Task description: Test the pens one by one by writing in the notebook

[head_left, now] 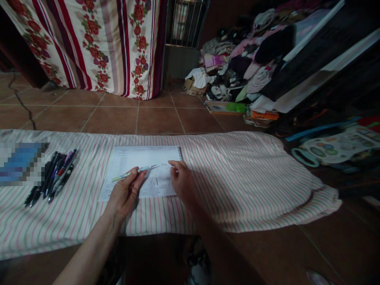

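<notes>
A slim pale green and light blue pen [120, 177] lies between the thumb and fingers of my left hand [127, 190]. Its thin tip points right, toward my other hand, above a spiral-bound notebook [118, 158]. The notebook lies open or folded back, with printed lines, writing and faint drawings on its page; the coil is at the right edge. My right hand [181, 180] hovers over the notebook's right side, apart from the pen tip, with fingers curled and thumb and forefinger close together. Anything in that pinch is too small to make out.
A striped cloth [237, 178] covers the low surface. Left of the notebook lies a pile of pens [57, 174], beside a blurred blue item [22, 164]. Beyond are a tiled floor [118, 116], a flowered curtain [97, 47] and heaped clothes [237, 67].
</notes>
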The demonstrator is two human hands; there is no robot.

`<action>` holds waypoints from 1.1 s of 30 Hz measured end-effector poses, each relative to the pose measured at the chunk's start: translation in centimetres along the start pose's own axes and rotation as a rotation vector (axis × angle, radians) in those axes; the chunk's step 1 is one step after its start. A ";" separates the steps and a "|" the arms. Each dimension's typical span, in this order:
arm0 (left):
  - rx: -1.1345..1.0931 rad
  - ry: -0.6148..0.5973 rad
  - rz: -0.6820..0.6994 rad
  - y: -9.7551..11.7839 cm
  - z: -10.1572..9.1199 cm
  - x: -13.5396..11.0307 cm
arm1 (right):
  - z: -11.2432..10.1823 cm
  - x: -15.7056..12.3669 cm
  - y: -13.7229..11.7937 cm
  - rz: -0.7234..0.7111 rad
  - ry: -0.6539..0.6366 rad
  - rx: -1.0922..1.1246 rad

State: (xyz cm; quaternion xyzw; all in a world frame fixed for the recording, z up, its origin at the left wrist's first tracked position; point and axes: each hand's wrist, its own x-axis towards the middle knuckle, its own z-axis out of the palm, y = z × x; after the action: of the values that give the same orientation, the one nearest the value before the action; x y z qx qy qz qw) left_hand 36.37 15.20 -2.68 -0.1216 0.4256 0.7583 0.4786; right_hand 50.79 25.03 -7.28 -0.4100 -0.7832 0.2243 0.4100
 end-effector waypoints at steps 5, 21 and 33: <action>0.002 -0.012 -0.017 0.1 0.1 -0.2 | -0.6 -0.4 -0.4 0.065 -0.037 0.095; 0.063 -0.094 -0.020 -0.7 -0.3 -0.3 | 0.7 -0.1 -2.9 0.484 -0.225 0.659; 0.010 -0.042 -0.058 -0.4 -0.2 -0.5 | 0.8 0.2 -3.3 0.504 -0.161 0.717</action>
State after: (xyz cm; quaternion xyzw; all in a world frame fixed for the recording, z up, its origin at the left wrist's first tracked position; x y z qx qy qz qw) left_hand 36.92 14.79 -2.67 -0.1155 0.4156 0.7444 0.5096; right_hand 48.58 23.37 -5.33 -0.4012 -0.5609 0.6060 0.3965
